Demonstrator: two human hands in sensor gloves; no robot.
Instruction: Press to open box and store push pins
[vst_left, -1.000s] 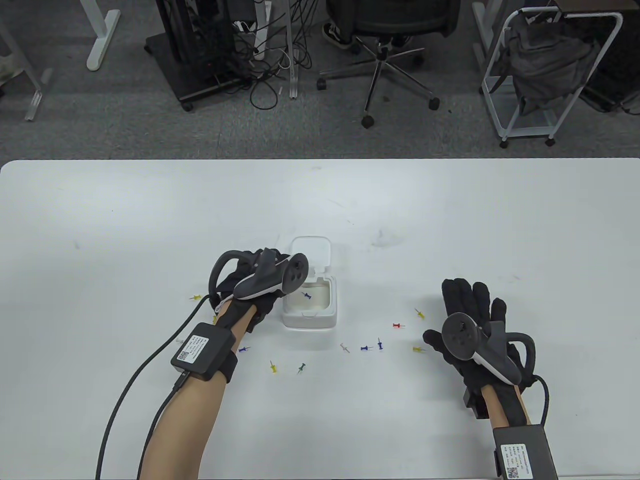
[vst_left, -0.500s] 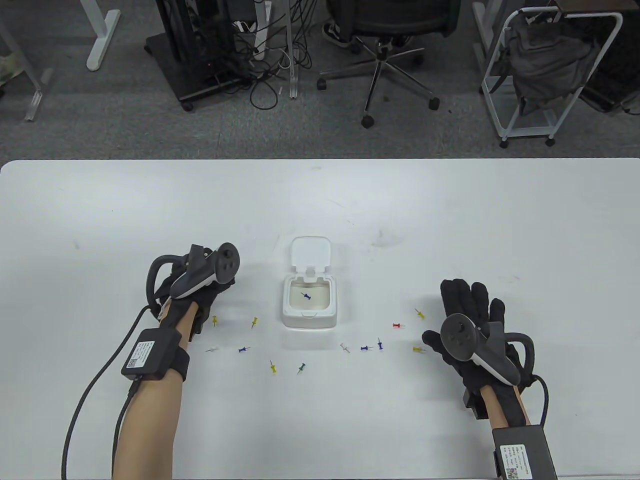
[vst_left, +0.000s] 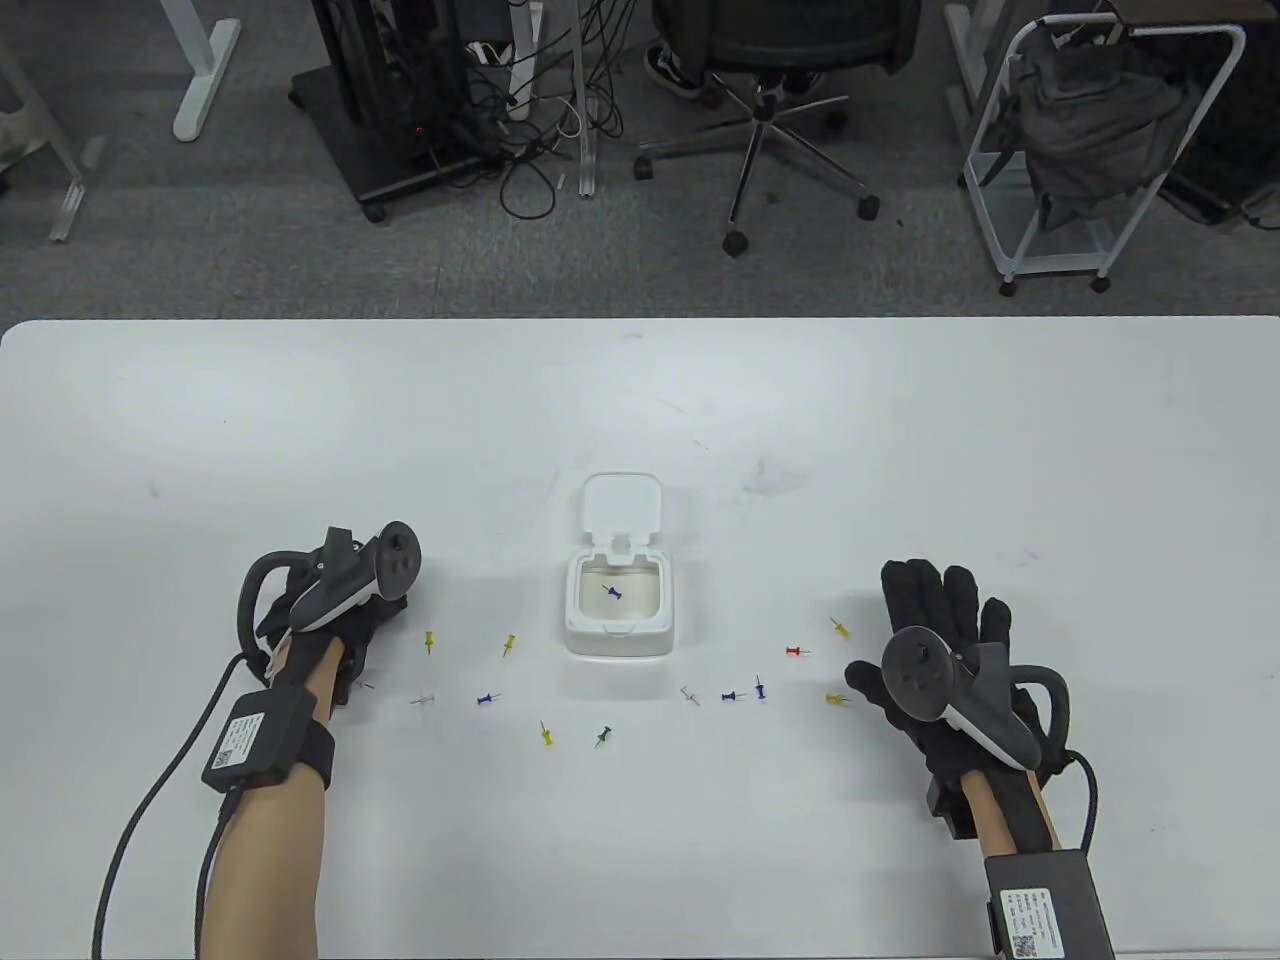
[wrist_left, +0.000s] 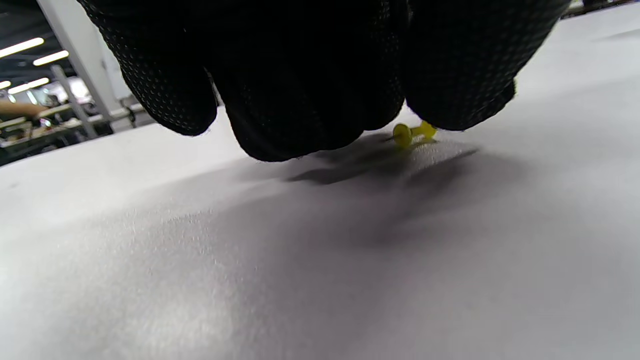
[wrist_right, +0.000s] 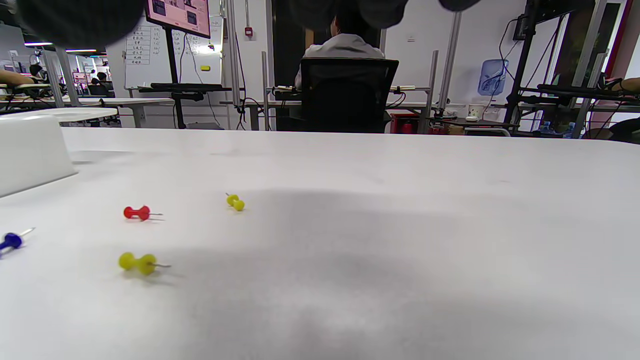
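White box (vst_left: 618, 600), lid up, one blue pin (vst_left: 613, 593) inside; right fingers (vst_left: 940, 595) flat, spread; left fingers (wrist_left: 300, 75) curled, grasp unclear.

grey carpet (vst_left: 200, 230), office chair (vst_left: 770, 60), white cart (vst_left: 1090, 150)

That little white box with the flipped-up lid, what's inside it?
The white box stands open on the table, and a single blue push pin lies on its pale floor. Nothing covers the inside, and no other pin shows in it; the rest lie scattered around it.
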